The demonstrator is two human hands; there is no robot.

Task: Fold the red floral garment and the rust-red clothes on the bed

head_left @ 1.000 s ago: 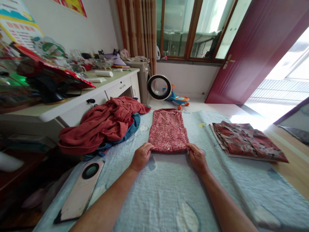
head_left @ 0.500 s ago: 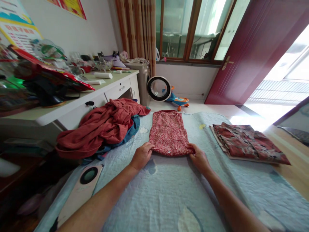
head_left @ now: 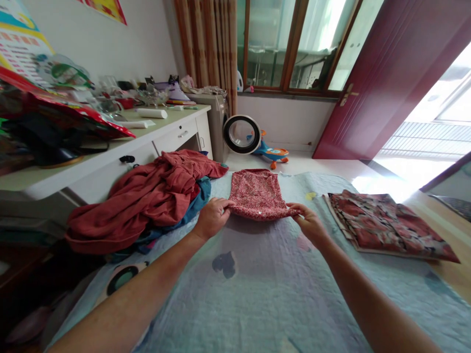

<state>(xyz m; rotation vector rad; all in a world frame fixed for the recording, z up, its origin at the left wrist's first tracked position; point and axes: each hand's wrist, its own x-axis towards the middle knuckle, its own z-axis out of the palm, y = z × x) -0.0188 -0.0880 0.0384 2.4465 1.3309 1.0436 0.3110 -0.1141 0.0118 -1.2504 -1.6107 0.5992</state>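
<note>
Two corners pinched: left hand [head_left: 212, 219] and right hand [head_left: 309, 224] grip the near edge of the red patterned cloth [head_left: 255, 191], raised and sagging between them, far end resting on the blue blanket [head_left: 265, 289]. It looks light, soft and floppy, so those near corners seem a sure hold.

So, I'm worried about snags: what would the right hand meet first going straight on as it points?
Probably the red patterned cloth: the right hand pinches its near right corner, and the rest seems to lie ahead-left, though depth is unclear.
</note>
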